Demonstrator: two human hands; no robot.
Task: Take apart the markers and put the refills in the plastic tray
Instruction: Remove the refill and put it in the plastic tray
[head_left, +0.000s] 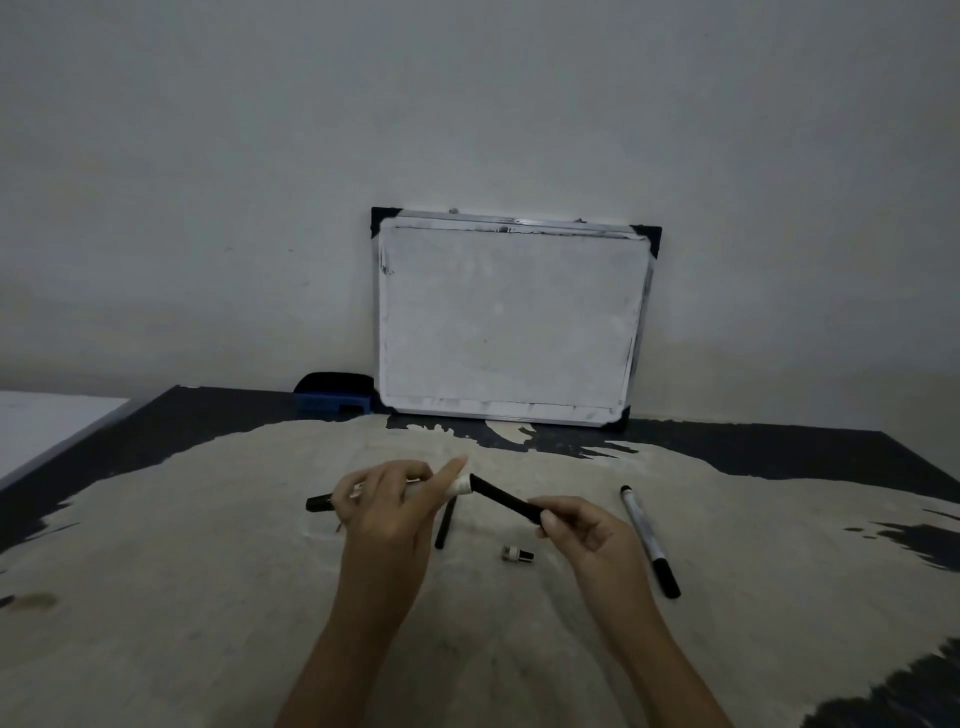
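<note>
My left hand (387, 506) grips a white marker barrel (460, 485), whose black capped end (319, 503) sticks out to the left. My right hand (576, 530) pinches the end of a black refill (506, 500) that comes out of the barrel's open end. Under the hands lies a second black refill (445, 525) on the table. A small white and black tip piece (518, 554) rests on the table below the held refill. A whole marker (649, 540) with a black cap lies to the right of my right hand. No plastic tray is in view.
A whiteboard (511, 322) leans on the wall at the back of the worn black and beige table (208, 597). A blue and black eraser (335, 395) sits left of the whiteboard. The table's left edge borders a white surface (47, 426).
</note>
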